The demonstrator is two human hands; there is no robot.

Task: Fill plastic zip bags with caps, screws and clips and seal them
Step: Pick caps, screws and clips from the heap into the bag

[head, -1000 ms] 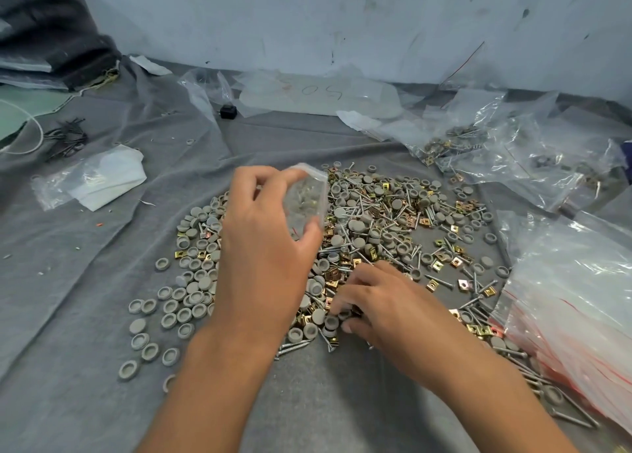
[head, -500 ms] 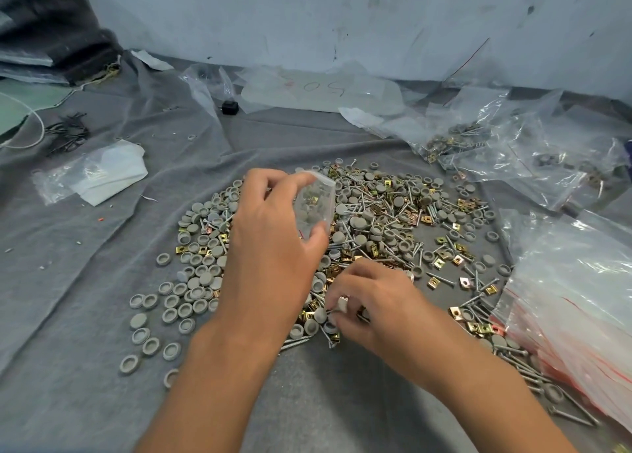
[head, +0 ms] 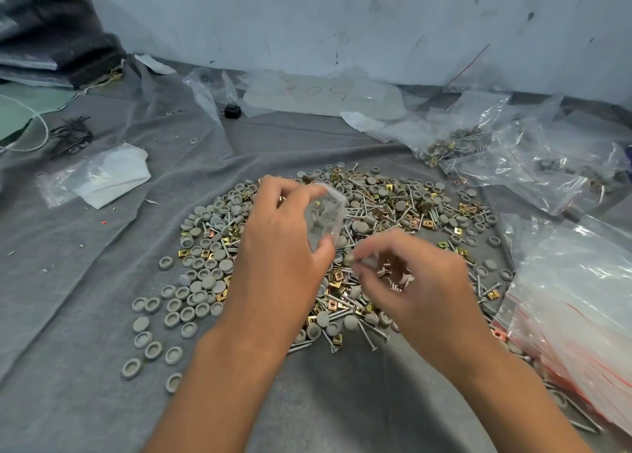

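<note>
A tabletop (head: 85, 315) draped in creased grey cloth is seen, its near and side edges cut off by the frame. Along the right edge a stack of clear zip bags (head: 578, 315) with red seal lines is spread, its lower part running out of view. Toward the far right corner, crumpled clear bags (head: 496, 144) are heaped, with small hardware dimly made out inside. At the far left corner a dark folded bundle (head: 51, 31) is partly cropped. Near the left edge a clear bag with white paper (head: 102, 179) is laid flat.

In the middle, a wide pile of grey caps (head: 195, 281), silver screws (head: 376, 206) and brass clips (head: 427, 223) is scattered; much of it is covered by the two forearms.

Above the pile a small clear zip bag (head: 325, 216) is held upright by the left hand (head: 284, 247), pinched between thumb and fingertips, with a few grey caps showing through the plastic (its contents are otherwise hard to read). Just beside it the right hand (head: 417, 288) is blurred; its grip is curled around a small cluster of parts (head: 393, 274), of which only pinkish and silver bits can be told.
</note>
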